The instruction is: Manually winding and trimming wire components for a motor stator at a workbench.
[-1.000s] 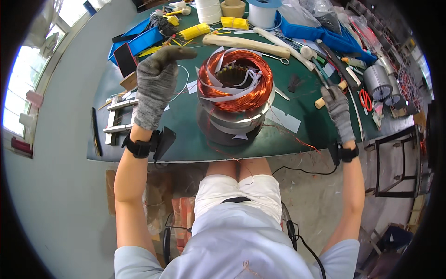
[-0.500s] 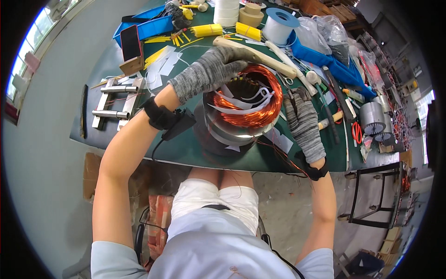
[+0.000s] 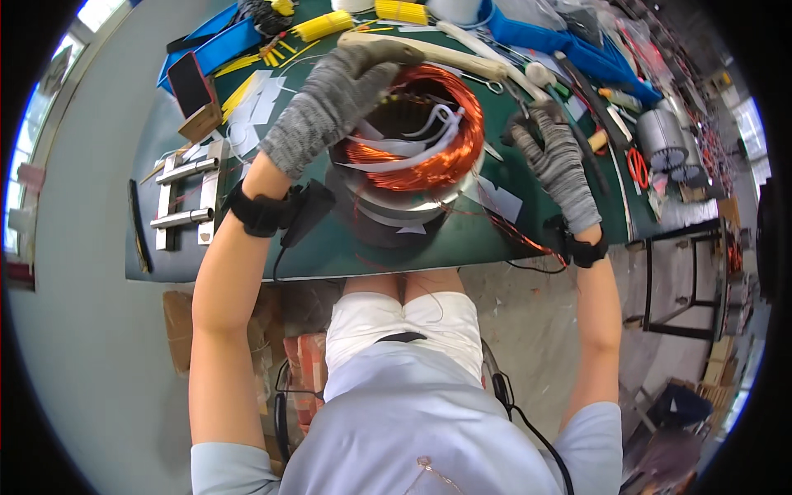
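A ring-shaped copper winding (image 3: 462,128) tops a metal motor stator (image 3: 445,196), with white strips and ties (image 3: 441,136) looped across its opening. My left hand (image 3: 330,103), in a grey knit glove, curves over the winding's far left edge. Its thumb is on the inner side and its fingers reach along the back, partly hiding the rim. To the right of the stator, my gloved right hand (image 3: 557,148) is closed around a dark narrow tool (image 3: 521,103), whose kind I cannot make out. Copper lead wires (image 3: 516,229) trail from the stator toward my right wrist.
Behind the winding lie a wooden stick (image 3: 445,56), a mallet (image 3: 540,76) and a metal ring handle (image 3: 495,87). Left are a metal-bar frame (image 3: 186,194), a phone on a stand (image 3: 191,87) and a blue tray (image 3: 210,45). Red-handled scissors (image 3: 637,167) lie right.
The whole view has tilted, so the table sits higher in the picture. My right hand has drawn away from the winding to the right. My left hand stays on the winding.
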### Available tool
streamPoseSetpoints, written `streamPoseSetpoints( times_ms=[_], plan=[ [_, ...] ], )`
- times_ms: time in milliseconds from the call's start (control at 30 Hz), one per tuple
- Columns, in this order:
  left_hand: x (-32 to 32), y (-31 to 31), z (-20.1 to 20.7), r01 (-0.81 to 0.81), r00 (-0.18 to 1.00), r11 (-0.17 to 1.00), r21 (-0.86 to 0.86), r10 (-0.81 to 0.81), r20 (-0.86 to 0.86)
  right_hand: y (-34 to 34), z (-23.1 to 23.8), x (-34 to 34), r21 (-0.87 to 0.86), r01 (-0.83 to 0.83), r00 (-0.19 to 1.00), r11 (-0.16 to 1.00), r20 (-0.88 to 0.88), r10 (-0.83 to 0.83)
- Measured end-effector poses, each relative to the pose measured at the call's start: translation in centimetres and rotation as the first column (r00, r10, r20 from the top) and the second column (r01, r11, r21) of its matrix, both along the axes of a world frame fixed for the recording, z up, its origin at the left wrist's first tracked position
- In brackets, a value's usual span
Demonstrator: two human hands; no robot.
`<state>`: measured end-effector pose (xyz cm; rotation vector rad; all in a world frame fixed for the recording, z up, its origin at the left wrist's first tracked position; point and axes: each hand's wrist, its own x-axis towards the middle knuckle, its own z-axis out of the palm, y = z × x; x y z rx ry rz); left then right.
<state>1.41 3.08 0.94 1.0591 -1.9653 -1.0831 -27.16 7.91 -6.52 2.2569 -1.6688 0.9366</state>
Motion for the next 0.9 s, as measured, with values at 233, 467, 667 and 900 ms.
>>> streamPoseSetpoints(
  times_ms=[233, 467, 667, 900],
  plan=[
    [-0.5, 0.8, -0.6, -0.090, 0.995, 0.978, -0.190, 0.097, 0.027, 7.5, -14.5, -1.1, 0.364, 0.056, 0.998, 0.930, 0.005, -0.062],
    [0.0, 2.2, 1.9, 0.339, 0.926, 0.669, -0.661, -0.114, 0.360, 15.5, -11.2, 1.5, 0.066, 0.006, 0.999, 0.998, -0.041, -0.003],
    [-0.4, 1.9, 1.3, 0.427, 0.902, 0.715, -0.554, -0.296, 0.313, 15.8, -9.6, 0.7, 0.118, 0.047, 0.999, 0.992, 0.020, -0.049],
    [-0.6, 2.7, 2.0, 0.348, 0.892, 0.854, -0.388, -0.173, 0.419, 14.2, -8.9, 3.5, 0.285, 0.077, 0.975, 0.955, -0.222, -0.012]
  ],
)
